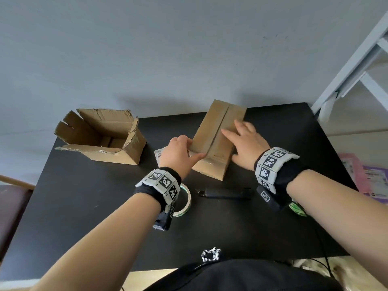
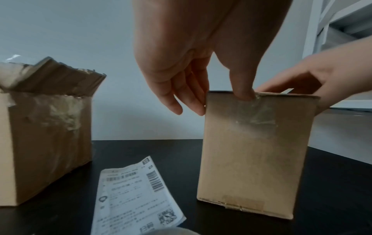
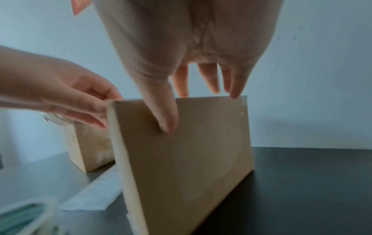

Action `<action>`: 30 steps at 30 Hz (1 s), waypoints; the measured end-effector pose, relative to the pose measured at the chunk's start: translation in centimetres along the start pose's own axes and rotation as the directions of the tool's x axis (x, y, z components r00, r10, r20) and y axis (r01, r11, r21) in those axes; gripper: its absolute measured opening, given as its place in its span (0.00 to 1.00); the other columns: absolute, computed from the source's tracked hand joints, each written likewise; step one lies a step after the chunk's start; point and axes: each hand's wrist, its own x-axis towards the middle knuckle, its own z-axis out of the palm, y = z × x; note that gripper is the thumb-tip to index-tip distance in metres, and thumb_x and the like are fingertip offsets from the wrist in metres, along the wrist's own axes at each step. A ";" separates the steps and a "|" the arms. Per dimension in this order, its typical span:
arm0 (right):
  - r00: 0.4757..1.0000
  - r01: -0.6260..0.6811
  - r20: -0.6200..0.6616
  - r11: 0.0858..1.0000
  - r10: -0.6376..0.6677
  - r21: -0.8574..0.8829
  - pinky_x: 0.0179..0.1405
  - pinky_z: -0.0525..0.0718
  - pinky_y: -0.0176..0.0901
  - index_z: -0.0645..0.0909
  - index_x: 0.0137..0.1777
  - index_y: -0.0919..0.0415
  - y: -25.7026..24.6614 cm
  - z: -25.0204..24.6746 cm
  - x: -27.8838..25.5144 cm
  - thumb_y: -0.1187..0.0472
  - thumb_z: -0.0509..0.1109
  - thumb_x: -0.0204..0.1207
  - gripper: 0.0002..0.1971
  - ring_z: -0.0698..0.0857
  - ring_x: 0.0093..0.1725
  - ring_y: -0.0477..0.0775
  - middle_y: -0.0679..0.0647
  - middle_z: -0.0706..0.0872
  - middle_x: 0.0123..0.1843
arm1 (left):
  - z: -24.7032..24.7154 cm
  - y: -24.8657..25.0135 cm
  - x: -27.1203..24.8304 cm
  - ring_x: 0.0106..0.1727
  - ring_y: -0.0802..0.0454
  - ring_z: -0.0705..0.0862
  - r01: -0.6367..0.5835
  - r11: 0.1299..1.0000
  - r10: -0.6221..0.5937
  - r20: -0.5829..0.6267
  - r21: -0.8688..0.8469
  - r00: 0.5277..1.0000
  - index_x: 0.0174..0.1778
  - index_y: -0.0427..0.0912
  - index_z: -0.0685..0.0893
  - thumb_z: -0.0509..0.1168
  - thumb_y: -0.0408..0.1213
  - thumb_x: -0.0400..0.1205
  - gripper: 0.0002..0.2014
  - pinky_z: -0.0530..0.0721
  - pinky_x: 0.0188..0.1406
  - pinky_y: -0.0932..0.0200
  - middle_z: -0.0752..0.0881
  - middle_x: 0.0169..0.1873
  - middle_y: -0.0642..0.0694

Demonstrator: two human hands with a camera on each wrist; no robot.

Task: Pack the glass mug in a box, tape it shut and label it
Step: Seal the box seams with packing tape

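A closed brown cardboard box (image 1: pixel 218 131) stands mid-table, its two top flaps meeting along a centre seam. My left hand (image 1: pixel 189 151) is at its near left corner: the thumb (image 2: pixel 243 93) presses a clear tape piece (image 2: pixel 263 112) at the near face's top edge, and the fingers (image 2: pixel 193 106) touch the left edge. My right hand (image 1: pixel 241 143) lies flat on the right flap, with its thumb (image 3: pixel 167 120) down the box's side (image 3: pixel 191 159). A white shipping label (image 2: pixel 136 195) lies on the table left of the box. No glass mug shows.
An open, torn cardboard box (image 1: pixel 100 135) sits at the back left of the black table (image 1: pixel 84 206). A tape roll (image 1: pixel 185 198) lies under my left wrist, a black cutter (image 1: pixel 224 193) in front of the box, a green roll (image 1: pixel 297 207) under my right wrist. Pink parcels (image 1: pixel 357 175) lie right.
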 end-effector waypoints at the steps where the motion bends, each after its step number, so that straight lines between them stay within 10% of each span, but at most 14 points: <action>1: 0.999 -0.011 0.041 0.999 0.010 0.030 0.74 0.69 0.59 0.48 0.82 0.49 -0.5 0.3 -0.3 0.55 0.72 0.72 0.45 0.41 0.82 0.64 0.59 0.39 0.84 | 0.3 0.2 -0.1 0.50 0.53 0.82 -0.001 1.000 0.001 0.000 0.001 1.000 0.59 0.46 0.76 0.73 0.54 0.72 0.25 0.84 0.51 0.53 0.79 0.56 0.49; 13: 0.998 -0.020 0.061 0.996 0.015 0.083 0.79 0.63 0.56 0.46 0.83 0.55 -0.4 0.4 -0.2 0.63 0.72 0.74 0.45 0.38 0.83 0.59 0.58 0.37 0.84 | 0.7 0.8 -0.3 0.49 0.50 0.83 -0.060 0.998 0.061 0.072 -0.017 0.995 0.58 0.43 0.79 0.65 0.37 0.81 0.10 0.81 0.50 0.56 0.85 0.49 0.49; 18: 0.990 0.034 -0.136 0.999 -0.029 0.033 0.76 0.65 0.53 0.57 0.79 0.60 -3.1 1.1 -1.5 0.56 0.72 0.73 0.38 0.49 0.83 0.61 0.61 0.54 0.82 | 0.0 -2.1 -1.9 0.50 0.54 0.83 -0.023 0.997 0.006 0.211 0.075 0.977 0.53 0.50 0.82 0.68 0.40 0.78 0.09 0.81 0.53 0.55 0.85 0.44 0.56; 21: 0.892 0.248 -0.398 0.968 -0.214 0.036 0.56 0.83 0.52 0.80 0.62 0.64 -6.0 2.0 -2.4 0.66 0.75 0.64 0.24 0.78 0.66 0.63 0.60 0.79 0.64 | -0.2 -4.1 -3.7 0.50 0.56 0.82 -0.061 0.961 -0.070 0.454 0.268 0.888 0.50 0.54 0.83 0.73 0.49 0.72 0.12 0.82 0.53 0.55 0.82 0.42 0.60; 24: 0.784 0.431 -0.501 0.902 -0.366 0.016 0.36 0.84 0.47 0.87 0.42 0.64 -7.8 4.0 -2.3 0.74 0.76 0.57 0.13 0.84 0.43 0.59 0.57 0.84 0.43 | 0.6 -5.5 -5.4 0.54 0.53 0.82 -0.134 0.891 -0.146 0.554 0.434 0.819 0.56 0.56 0.83 0.74 0.56 0.69 0.20 0.81 0.56 0.54 0.85 0.49 0.58; 30: 0.897 0.397 -0.292 0.897 -0.333 0.196 0.40 0.86 0.56 0.88 0.46 0.66 -8.1 6.4 -2.1 0.76 0.72 0.66 0.11 0.84 0.44 0.62 0.59 0.86 0.44 | 1.9 -7.0 -7.0 0.54 0.51 0.82 -0.135 0.892 -0.115 0.506 0.431 0.855 0.50 0.58 0.85 0.65 0.50 0.79 0.07 0.76 0.62 0.55 0.87 0.47 0.57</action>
